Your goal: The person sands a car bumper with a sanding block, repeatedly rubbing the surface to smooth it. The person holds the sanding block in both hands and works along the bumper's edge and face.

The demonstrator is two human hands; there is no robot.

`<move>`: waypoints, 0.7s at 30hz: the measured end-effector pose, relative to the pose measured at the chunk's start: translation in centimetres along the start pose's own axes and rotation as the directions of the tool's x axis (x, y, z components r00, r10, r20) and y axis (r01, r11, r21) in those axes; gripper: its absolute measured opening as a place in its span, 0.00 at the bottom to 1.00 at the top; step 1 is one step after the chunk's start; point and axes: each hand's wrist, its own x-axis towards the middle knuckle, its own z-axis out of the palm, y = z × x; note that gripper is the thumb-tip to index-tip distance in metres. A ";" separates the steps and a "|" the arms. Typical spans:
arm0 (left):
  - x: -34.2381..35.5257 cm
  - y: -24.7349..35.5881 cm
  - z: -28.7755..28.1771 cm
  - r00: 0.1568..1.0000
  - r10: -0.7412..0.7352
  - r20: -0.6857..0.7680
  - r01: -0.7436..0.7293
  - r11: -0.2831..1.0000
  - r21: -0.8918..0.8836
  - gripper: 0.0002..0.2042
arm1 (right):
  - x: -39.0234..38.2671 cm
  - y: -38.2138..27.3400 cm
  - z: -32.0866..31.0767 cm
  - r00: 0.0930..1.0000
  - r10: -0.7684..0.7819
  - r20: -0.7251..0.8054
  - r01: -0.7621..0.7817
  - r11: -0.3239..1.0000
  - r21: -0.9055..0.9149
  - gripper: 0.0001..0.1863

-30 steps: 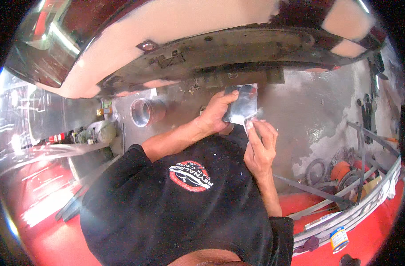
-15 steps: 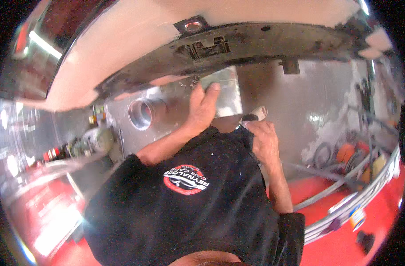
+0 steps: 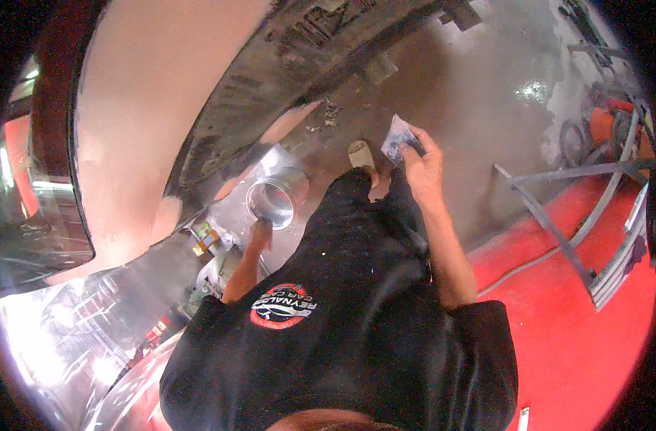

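Note:
Between the thumb and fingers of my right hand (image 3: 426, 161) is a thin, stiff-looking grey sheet (image 3: 398, 138) with a pointed corner and a mottled face; its exact kind is unclear. My left hand (image 3: 262, 235) is smeared by motion beside the near rim of an open metal can (image 3: 274, 202). Its fingers do not show clearly, and I cannot tell whether they touch the can. A car bumper (image 3: 220, 118), dark underneath, runs above the can, below a pale, primer-coloured body panel (image 3: 152, 108).
My shoe (image 3: 360, 153) stands on the grey floor (image 3: 478, 136). A metal frame stand (image 3: 557, 172) and an orange-and-black item (image 3: 601, 128) are at the right, by a red floor area (image 3: 557, 345). Several bottles and small items, including a yellow one (image 3: 207, 241), sit left of my left arm.
My view has turned toward the left. My left hand has left the shiny square plate and dropped to beside the can. My right hand has risen, bringing the grey sheet into plain sight.

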 end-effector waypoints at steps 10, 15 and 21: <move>-6.0 15.9 -9.1 0.910 -0.319 -0.264 0.122 0.816 -0.565 0.20 | 3.2 7.4 -3.4 0.993 0.115 -0.011 -0.113 0.987 0.111 0.18; -4.3 24.2 -11.3 0.929 -0.165 -0.331 -0.082 0.782 -0.618 0.20 | 4.8 12.0 -3.5 0.995 0.075 -0.061 -0.071 0.995 0.070 0.21; -4.4 26.1 -10.6 0.940 0.003 -0.341 -0.189 0.836 -0.515 0.17 | 6.9 9.5 0.1 0.910 -0.414 -0.022 0.385 0.865 -0.322 0.30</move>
